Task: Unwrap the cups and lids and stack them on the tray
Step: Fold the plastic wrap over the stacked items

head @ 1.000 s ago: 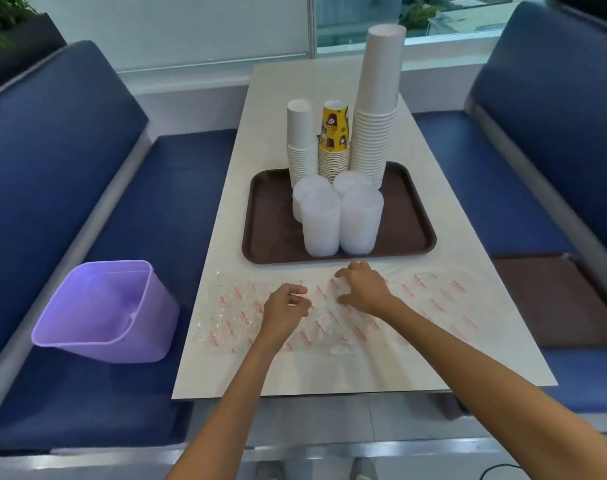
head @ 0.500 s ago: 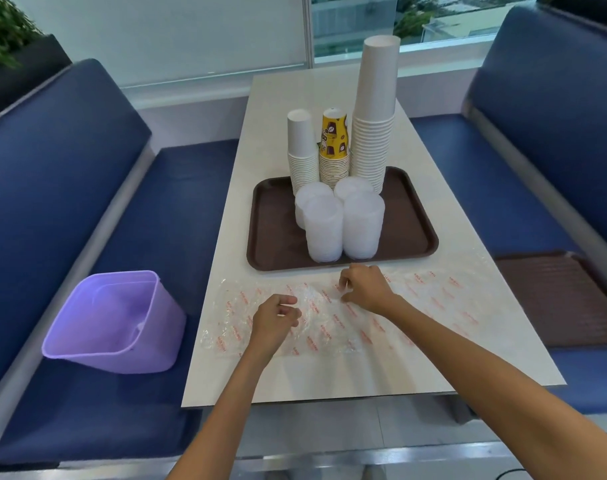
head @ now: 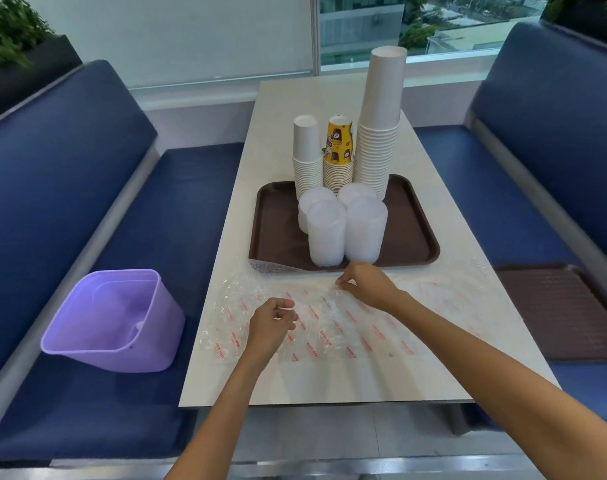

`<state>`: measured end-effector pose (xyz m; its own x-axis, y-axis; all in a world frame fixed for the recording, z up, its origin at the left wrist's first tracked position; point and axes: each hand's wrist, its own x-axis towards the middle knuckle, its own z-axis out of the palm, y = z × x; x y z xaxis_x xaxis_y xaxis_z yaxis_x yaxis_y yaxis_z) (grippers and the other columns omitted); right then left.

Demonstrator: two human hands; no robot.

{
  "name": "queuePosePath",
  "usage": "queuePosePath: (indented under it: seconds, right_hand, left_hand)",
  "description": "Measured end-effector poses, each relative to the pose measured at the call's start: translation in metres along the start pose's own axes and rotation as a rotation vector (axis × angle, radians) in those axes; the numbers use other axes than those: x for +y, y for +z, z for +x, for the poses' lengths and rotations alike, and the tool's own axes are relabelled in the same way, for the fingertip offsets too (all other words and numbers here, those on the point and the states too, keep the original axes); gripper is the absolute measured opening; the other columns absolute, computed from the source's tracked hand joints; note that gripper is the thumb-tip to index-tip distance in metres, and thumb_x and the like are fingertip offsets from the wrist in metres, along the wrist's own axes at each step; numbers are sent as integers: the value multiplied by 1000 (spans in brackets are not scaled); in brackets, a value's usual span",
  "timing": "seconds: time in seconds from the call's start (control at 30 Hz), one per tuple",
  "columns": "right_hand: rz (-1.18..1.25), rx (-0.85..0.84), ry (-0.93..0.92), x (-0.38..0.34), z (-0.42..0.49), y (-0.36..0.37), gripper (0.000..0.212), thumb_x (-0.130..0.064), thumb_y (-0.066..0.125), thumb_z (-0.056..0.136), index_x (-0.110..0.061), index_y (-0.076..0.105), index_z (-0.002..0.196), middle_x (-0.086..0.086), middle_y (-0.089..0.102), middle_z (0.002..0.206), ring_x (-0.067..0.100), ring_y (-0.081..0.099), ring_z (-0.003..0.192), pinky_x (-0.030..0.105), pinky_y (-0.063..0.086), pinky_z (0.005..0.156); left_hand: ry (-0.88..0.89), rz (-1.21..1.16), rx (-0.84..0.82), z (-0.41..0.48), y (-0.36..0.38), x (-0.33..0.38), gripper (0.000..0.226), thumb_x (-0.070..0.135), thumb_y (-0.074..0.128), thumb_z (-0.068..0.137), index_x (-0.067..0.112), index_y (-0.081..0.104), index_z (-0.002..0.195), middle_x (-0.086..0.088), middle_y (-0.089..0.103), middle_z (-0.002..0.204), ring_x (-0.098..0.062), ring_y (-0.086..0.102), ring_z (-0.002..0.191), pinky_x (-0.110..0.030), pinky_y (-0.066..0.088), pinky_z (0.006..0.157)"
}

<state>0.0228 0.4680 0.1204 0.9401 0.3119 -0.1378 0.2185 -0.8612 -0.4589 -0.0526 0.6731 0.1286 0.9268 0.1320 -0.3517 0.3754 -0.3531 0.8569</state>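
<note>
We are gathering up the empty wrap (head: 330, 327) lying flat across the near end of the table (head: 330, 382) – the cups (head: 378, 133) and lids (head: 364, 230) are already standing stacked on the tray (head: 278, 230), cups at the back, lids in front. Our right hand (head: 364, 285) is curling its fingertips down and pinching the film's far edge, just beside the tray's near rim; our left hand (head: 271, 323) is closing thumb against curled fingers on the film nearer us. What we are worrying about is that far-left corner of wrap, which is lapping up over the tray's rim: a quick tug may drag against the tray and jolt it. The lid stacks are sitting close to that rim, so our right knuckles may also be brushing them over – and the tall cup stack looks ready to topple. The film, being light and slippery, may be sliding off before reaching the bin (head: 111, 323).
</note>
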Motion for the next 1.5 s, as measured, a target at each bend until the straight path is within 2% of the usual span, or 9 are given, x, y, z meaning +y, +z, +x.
queuePosePath:
  seconds: [0.2, 0.47, 0.63, 0.73, 0.9, 1.03, 1.23, 1.37, 1.5]
  right_hand:
    - [200, -87, -15, -13, -2, -17, 22, -21, 63, 91, -1, 73, 92, 12, 73, 88, 22, 65, 76, 39, 54, 79]
    - [582, -221, -98, -47, -13, -65, 18, -13, 61, 92, 4, 68, 92, 15, 70, 79, 15, 68, 63, 27, 56, 74]
    - [767, -63, -128, -73, -19, -83, 18, -15, 62, 90, 1, 69, 83, 13, 61, 80, 21, 51, 74, 28, 44, 72]
    - [856, 32, -94, -84, -21, -91, 25, -18, 59, 92, 4, 69, 87, 11, 64, 75, 14, 53, 70, 22, 45, 68]
    - [910, 50, -70, -90, -32, -102, 33, -16, 57, 92, 11, 65, 109, 34, 63, 104, 20, 59, 85, 23, 51, 80]
    - [899, 210, -54, -95, -32, -107, 42, -21, 62, 89, 22, 61, 93, 44, 56, 100, 39, 57, 80, 48, 47, 95]
    - [711, 615, -94, -113, -33, -115, 26, -35, 69, 83, -27, 65, 59, 6, 66, 85, 14, 57, 85, 27, 45, 77]
    - [810, 666, -121, -121, -30, -129, 27, -27, 67, 86, -16, 65, 62, 4, 62, 101, 4, 58, 97, 14, 44, 79]
    - [1038, 669, -145, -126, -26, -140, 37, -22, 61, 91, 3, 59, 63, 1, 66, 65, -2, 59, 65, 16, 45, 71]
  left_hand:
    - [-39, -12, -78, -11, -6, -5, 9, 14, 55, 95, 13, 64, 95, -5, 69, 92, -11, 64, 73, -19, 49, 67]
    - [-211, -168, -419, -36, 1, -7, 32, 40, 62, 88, 12, 66, 102, -2, 71, 100, -12, 64, 82, -22, 50, 72]
    - [-180, -613, -296, -44, 2, 10, 22, 20, 60, 89, 9, 63, 108, -5, 71, 100, -17, 63, 84, -30, 51, 78]
    - [-53, -625, -144, -51, -10, 31, 7, 14, 60, 90, 9, 65, 88, -1, 71, 78, -13, 61, 74, -25, 48, 71]
    - [175, -511, 48, -53, -49, 62, 11, 16, 60, 91, 11, 66, 82, 4, 69, 71, -5, 61, 64, -21, 47, 66]
    - [303, -455, 118, -48, -71, 79, 11, 16, 62, 89, 13, 67, 80, 1, 65, 72, -6, 59, 65, -20, 47, 66]
    - [438, -460, 228, -33, -87, 99, 8, 20, 68, 84, 12, 68, 85, 0, 61, 92, -9, 56, 84, -22, 46, 79]
    - [533, -486, 257, -23, -93, 120, 9, 15, 67, 86, 6, 67, 88, 4, 52, 122, -1, 54, 105, -10, 46, 83]
    - [594, -598, 143, -12, -95, 142, 13, 10, 66, 85, 13, 67, 72, 8, 56, 126, -5, 50, 120, -22, 39, 99]
